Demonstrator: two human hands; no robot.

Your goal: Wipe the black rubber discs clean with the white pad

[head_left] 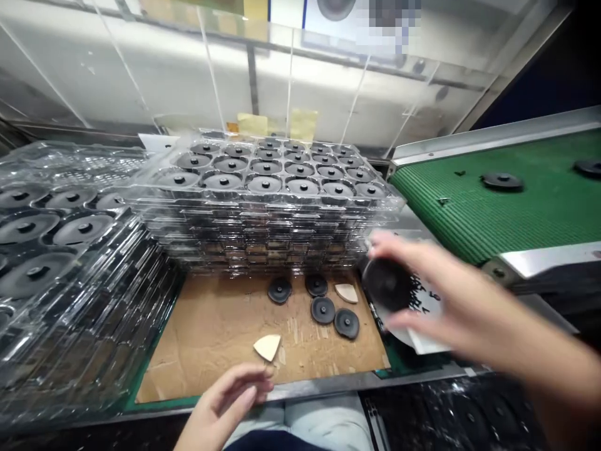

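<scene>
My right hand point(436, 294), blurred, has its thumb and fingers around the rim of a black disc point(387, 284). The hand hangs over the right edge of the cardboard point(211, 338). My left hand point(232, 398) is near the front edge, its fingers loosely bent and the thumb apart, with nothing in it. Just beyond its fingertips lies a cream wedge-shaped piece point(267, 347). Several black discs with small centre knobs, among them one disc point(280, 290) set apart, lie on the cardboard. Another cream wedge point(346, 292) rests near them.
Behind the cardboard rises a stack of clear plastic trays point(263, 225) with discs in the top tray's pockets. A second tray stack point(94, 326) stands at left. On the right, a green conveyor belt point(516, 213) carries a black disc point(502, 181). White container point(429, 326) holds small black bits.
</scene>
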